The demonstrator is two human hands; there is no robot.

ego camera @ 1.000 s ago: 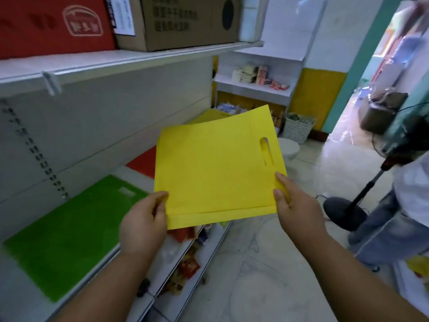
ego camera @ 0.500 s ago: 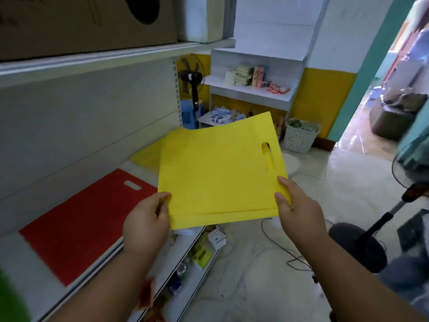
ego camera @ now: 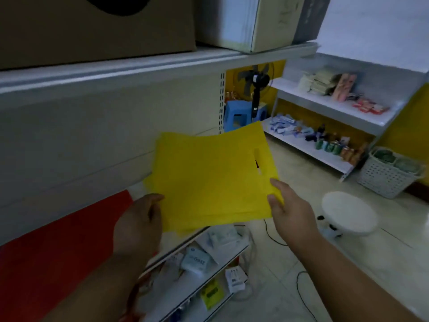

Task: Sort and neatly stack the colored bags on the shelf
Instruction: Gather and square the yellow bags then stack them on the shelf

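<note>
Hands hold the yellow bags [ego camera: 209, 180] by their near edge: left hand [ego camera: 139, 219] curls round the left corner, right hand [ego camera: 290, 208] pinches the right corner, thumb on top. At least 2 layers show at that edge. Beyond the left grip a red bag [ego camera: 58, 247] lies flat on the shelf [ego camera: 116, 68]; right of the right grip stands a white basket [ego camera: 390, 177].

Yellow bags [ego camera: 209, 180] flat, held above shelf [ego camera: 144, 189]; red bag [ego camera: 58, 247] lying flat.
</note>
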